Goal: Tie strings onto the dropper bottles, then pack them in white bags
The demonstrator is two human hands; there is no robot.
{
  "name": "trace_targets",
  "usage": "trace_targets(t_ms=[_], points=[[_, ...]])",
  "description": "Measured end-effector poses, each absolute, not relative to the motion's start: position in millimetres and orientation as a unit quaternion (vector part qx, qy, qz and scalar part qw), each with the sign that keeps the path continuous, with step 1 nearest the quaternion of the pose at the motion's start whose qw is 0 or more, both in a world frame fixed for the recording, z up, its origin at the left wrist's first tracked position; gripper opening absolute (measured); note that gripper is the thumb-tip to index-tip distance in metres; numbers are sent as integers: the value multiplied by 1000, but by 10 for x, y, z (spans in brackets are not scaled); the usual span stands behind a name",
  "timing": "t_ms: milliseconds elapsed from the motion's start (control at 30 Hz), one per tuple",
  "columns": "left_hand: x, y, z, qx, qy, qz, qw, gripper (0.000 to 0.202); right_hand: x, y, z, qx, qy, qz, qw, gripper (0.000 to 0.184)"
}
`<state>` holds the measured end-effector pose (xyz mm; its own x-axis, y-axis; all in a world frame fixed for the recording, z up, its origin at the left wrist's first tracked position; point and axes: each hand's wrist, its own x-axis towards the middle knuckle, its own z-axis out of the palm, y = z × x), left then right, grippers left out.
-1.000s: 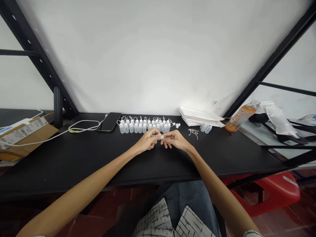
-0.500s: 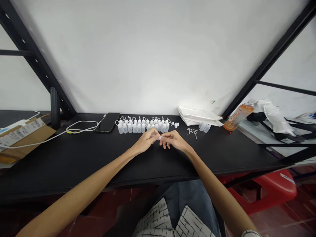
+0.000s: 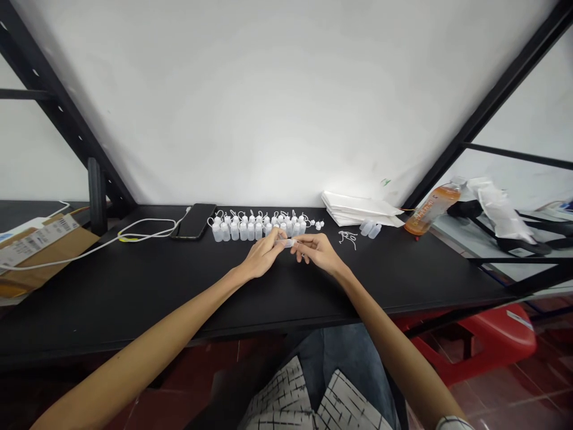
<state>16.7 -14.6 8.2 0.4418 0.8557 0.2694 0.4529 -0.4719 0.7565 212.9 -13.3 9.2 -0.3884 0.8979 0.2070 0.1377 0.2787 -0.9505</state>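
My left hand point(image 3: 263, 255) is closed around a small translucent squeeze bottle point(image 3: 285, 243), held lying sideways just above the table. At the bottle's right end, the thumb and fingers of my right hand point(image 3: 319, 251) pinch its white cap point(image 3: 294, 242); the fingers partly hide it. Behind my hands stand several capped squeeze bottles point(image 3: 251, 230) in close rows, with white loop straps on their tops. A few small white caps point(image 3: 319, 225) lie at the right end of the rows. Loose white straps point(image 3: 348, 239) and a few uncapped bottles point(image 3: 370, 229) lie farther right.
A stack of white paper point(image 3: 358, 209) lies against the wall. An orange drink bottle point(image 3: 433, 209) leans at the right. At the left are a black phone point(image 3: 196, 222), a white cable point(image 3: 147, 236) and a cardboard parcel point(image 3: 49, 251). A red stool point(image 3: 496, 337) stands below the table.
My hands have drawn slightly apart, and more of the bottle and its cap shows between them. The view has shifted a little; the things on the table have stayed put.
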Motion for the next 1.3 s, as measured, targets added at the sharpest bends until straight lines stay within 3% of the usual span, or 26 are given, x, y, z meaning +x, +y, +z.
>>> trace_targets(t_ms=[267,567,833,1067,1167,1300], points=[[185,-90,-2,815,394,337,259,32,2207,-93,27,-396,-688,449,410,40],[189,-44,-62,833,356,371,205,21,2201,-83,-18,-393,-668,455,439,39],[173,5,-189,848,303,433,52,24,2169,-92,-11,-387,-636,476,468,32],[178,-41,-176,857,285,415,-108,24,2165,-85,-26,-366,-591,521,495,29],[185,-50,-153,855,301,413,-89,24,2166,-77,-32,-364,-586,525,498,29],[178,-34,-106,852,361,377,33,24,2161,-76,-30,-363,-601,511,496,32]])
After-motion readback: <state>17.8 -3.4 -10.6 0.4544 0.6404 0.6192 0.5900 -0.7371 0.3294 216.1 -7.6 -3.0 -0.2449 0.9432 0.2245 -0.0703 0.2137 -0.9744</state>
